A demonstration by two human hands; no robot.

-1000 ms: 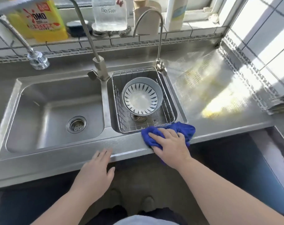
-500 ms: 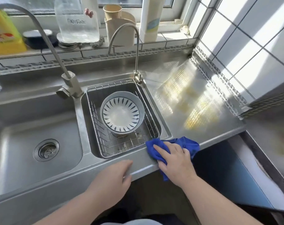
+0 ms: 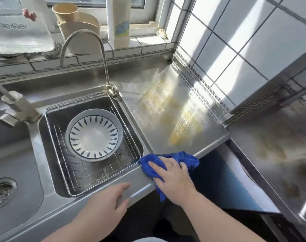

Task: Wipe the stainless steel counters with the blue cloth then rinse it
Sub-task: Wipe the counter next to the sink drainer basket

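Note:
The blue cloth (image 3: 187,158) lies bunched on the front edge of the stainless steel counter (image 3: 166,119), at the right front corner of the small sink basin. My right hand (image 3: 173,179) presses flat on the cloth with straight fingers; part of the cloth hangs over the counter's front lip. My left hand (image 3: 105,205) rests flat on the front rim of the sink, fingers extended, holding nothing. The counter to the right of the basin is sunlit and textured.
A wire rack (image 3: 96,173) in the small basin (image 3: 43,130) holds a blue-patterned bowl (image 3: 93,134). A thin gooseneck tap (image 3: 103,55) and a larger faucet (image 3: 15,107) stand behind. The big basin's drain (image 3: 1,193) is at left. Containers line the tiled sill. A second steel surface (image 3: 279,154) lies at right.
My view has swung right and closer. My right hand stays pressed on the cloth by the basin's front right corner, and my left hand has slid right along the front rim.

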